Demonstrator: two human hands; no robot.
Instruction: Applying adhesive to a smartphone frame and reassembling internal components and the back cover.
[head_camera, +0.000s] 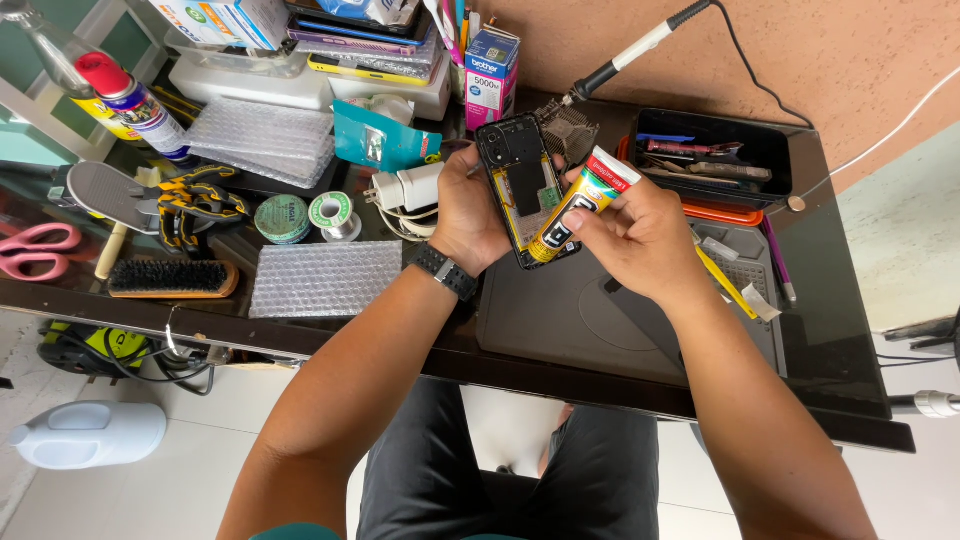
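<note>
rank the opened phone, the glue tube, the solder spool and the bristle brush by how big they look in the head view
1. Opened phone, held in the left hand
2. Bristle brush, though it looks close to the phone
3. Glue tube, in the right hand
4. Solder spool, clearly smallest

The opened phone (522, 190) sat between both hands, the glue tube (578, 206) lying across it; the tool tray (712, 152) stood far right, the brush (172, 279) near left.

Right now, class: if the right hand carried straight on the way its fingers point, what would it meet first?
The right hand points left, holding a glue tube. Its fingers would probably first meet the opened phone held by the left hand, though depth is hard to judge.
</note>
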